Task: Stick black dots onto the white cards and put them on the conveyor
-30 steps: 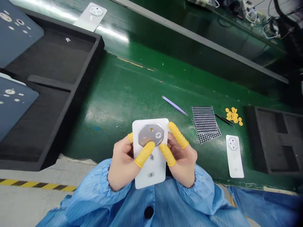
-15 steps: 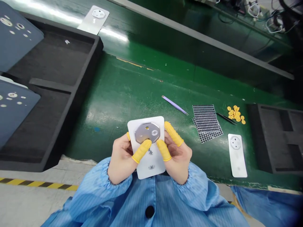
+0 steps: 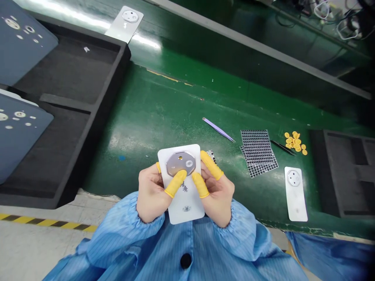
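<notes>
Both hands hold a white rounded panel (image 3: 178,212) with an octagonal metallic plate (image 3: 172,164) near its top, close in front of my body. My left hand (image 3: 154,195) grips its left side, thumb pressed on the plate's lower edge. On the right side my right hand (image 3: 218,197) is closed on it, thumb on the face and index finger along the edge. Yellow finger cots cover several fingertips. Fingers behind the panel are hidden. Beyond my right index finger a sheet of small black dots (image 3: 211,156) partly shows.
Purple tweezers (image 3: 219,129) lie ahead. To the right are dotted sheets (image 3: 258,150), black tweezers (image 3: 283,148), yellow finger cots (image 3: 295,142), another white panel (image 3: 295,203) and a black tray (image 3: 331,175). A black foam tray (image 3: 102,97) with blue-grey panels (image 3: 23,136) stands left; a white panel (image 3: 121,29) lies behind.
The view has shifted slightly, so the bench items sit a little further right. My hands keep hold of the panel, and more of the dotted sheet behind it shows.
</notes>
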A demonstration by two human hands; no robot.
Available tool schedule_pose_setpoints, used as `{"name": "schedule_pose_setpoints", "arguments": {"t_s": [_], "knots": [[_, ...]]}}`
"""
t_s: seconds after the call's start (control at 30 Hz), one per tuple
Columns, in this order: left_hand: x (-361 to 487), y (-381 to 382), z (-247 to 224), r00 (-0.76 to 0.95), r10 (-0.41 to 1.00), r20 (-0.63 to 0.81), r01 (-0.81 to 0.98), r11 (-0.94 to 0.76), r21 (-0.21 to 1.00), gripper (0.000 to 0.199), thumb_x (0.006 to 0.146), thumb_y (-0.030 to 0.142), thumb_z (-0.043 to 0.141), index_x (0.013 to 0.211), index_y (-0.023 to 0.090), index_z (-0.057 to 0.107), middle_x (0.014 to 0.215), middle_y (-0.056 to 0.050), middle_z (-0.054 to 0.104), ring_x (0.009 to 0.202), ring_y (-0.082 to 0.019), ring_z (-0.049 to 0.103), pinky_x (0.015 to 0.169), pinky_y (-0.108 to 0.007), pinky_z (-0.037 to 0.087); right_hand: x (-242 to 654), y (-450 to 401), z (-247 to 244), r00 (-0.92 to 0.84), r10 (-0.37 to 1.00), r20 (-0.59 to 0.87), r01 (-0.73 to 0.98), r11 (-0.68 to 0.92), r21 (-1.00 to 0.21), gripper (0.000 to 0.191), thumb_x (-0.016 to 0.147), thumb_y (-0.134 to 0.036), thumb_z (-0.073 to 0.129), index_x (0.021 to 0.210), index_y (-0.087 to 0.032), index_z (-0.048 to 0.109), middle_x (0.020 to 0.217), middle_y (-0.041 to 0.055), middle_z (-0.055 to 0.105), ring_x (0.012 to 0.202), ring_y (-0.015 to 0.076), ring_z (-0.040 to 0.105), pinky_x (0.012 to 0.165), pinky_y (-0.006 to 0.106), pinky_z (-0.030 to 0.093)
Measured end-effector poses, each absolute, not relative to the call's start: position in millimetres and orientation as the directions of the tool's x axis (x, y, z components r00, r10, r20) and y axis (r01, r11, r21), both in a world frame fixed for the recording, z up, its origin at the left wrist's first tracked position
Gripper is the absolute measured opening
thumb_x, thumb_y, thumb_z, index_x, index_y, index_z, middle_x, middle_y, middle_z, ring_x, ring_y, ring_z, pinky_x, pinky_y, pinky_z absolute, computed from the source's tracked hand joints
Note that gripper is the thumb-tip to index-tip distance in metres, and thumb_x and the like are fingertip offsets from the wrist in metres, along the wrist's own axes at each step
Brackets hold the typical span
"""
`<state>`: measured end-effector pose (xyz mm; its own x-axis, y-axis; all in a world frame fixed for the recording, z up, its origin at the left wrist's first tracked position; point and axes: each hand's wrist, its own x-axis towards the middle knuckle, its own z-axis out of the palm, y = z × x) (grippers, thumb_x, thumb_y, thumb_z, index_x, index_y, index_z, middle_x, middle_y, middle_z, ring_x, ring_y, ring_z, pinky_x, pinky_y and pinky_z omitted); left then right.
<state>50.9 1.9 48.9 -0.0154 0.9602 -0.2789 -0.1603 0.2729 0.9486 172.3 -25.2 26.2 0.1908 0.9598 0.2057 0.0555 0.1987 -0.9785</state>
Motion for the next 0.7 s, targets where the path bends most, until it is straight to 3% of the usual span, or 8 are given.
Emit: {"name": "schedule_pose_setpoints", "arguments": {"t_s": [0.07,0.13,0.2,0.27,0.33,0.4,0.57,0.7], "knots": [[42.6,7.4,43.4,-0.050,0.947,-0.318,-0.136,0.309,0.941,0.024,0.062,0.028,0.082,0.073,0.012,0.068,0.064,-0.004,0.073,0.050,-0.017,0.066,0.045,-0.023,0.057,181.9,-24.9,22.4,0.103,0.972,0.210,0.115,0.198,-0.973,0.050,0.090,-0.018,0.056,0.138,-0.024,0.043,0.122,0.0102,0.065,0.106,0.0202,0.067,0.087,0.035,0.060],[25.3,14.9,38.8,-0.095,0.937,-0.337,-0.133,0.324,0.937,0.036,0.063,0.029,0.083,0.092,0.015,0.068,0.076,-0.003,0.075,0.054,-0.016,0.068,0.048,-0.022,0.057,198.3,-25.5,15.1,-0.012,0.971,0.239,0.317,0.231,-0.920,0.055,0.089,-0.021,0.058,0.141,-0.023,0.039,0.134,0.0129,0.056,0.119,0.0222,0.059,0.097,0.043,0.053],[2.6,21.2,36.0,-0.145,0.938,-0.314,-0.118,0.299,0.947,0.065,0.068,0.028,0.081,0.126,0.025,0.052,0.093,0.002,0.075,0.062,-0.014,0.070,0.052,-0.020,0.057,216.2,-27.2,4.2,-0.138,0.951,0.277,0.576,0.305,-0.758,0.051,0.086,-0.022,0.063,0.134,-0.023,0.048,0.140,0.0141,0.050,0.132,0.0260,0.045,0.106,0.053,0.043],[-18.4,23.0,34.4,-0.198,0.950,-0.241,-0.006,0.245,0.970,0.072,0.075,0.028,0.075,0.138,0.032,0.040,0.104,0.007,0.072,0.078,-0.015,0.070,0.061,-0.017,0.056,229.4,-29.1,-7.7,-0.241,0.924,0.297,0.713,0.376,-0.592,0.038,0.086,-0.022,0.063,0.123,-0.022,0.057,0.138,0.0147,0.052,0.135,0.0273,0.041,0.107,0.057,0.037],[-30.1,19.5,32.6,-0.197,0.964,-0.178,0.186,0.215,0.959,0.047,0.080,0.031,0.070,0.125,0.026,0.058,0.103,0.008,0.072,0.094,-0.017,0.068,0.071,-0.016,0.054,234.9,-30.3,-15.7,-0.260,0.909,0.325,0.733,0.405,-0.546,0.030,0.088,-0.017,0.060,0.117,-0.021,0.060,0.130,0.0139,0.059,0.129,0.0248,0.048,0.106,0.054,0.039],[-28.1,12.8,30.5,-0.117,0.972,-0.203,0.301,0.230,0.926,0.027,0.080,0.034,0.068,0.101,0.019,0.072,0.098,0.003,0.075,0.095,-0.021,0.067,0.074,-0.020,0.055,235.0,-30.1,-15.9,-0.200,0.907,0.369,0.705,0.395,-0.589,0.027,0.088,-0.013,0.059,0.114,-0.020,0.062,0.121,0.0127,0.065,0.122,0.0222,0.056,0.105,0.049,0.042],[18.4,0.8,30.8,0.194,0.940,-0.280,0.168,0.249,0.954,0.032,0.074,0.035,0.072,0.096,0.012,0.074,0.098,-0.013,0.074,0.084,-0.026,0.070,0.071,-0.031,0.058,233.8,-27.8,10.1,-0.145,0.886,0.440,0.655,0.419,-0.628,0.033,0.084,-0.009,0.062,0.116,-0.018,0.061,0.119,0.0139,0.066,0.118,0.0235,0.058,0.104,0.051,0.042],[43.3,1.1,35.2,0.279,0.905,-0.323,0.068,0.317,0.946,0.019,0.071,0.026,0.074,0.085,0.013,0.075,0.086,-0.009,0.075,0.071,-0.020,0.069,0.064,-0.027,0.057,232.6,-26.6,27.5,-0.236,0.865,0.442,0.647,0.480,-0.593,0.037,0.083,-0.009,0.062,0.119,-0.017,0.058,0.124,0.0151,0.062,0.121,0.0249,0.055,0.103,0.051,0.044]]}}
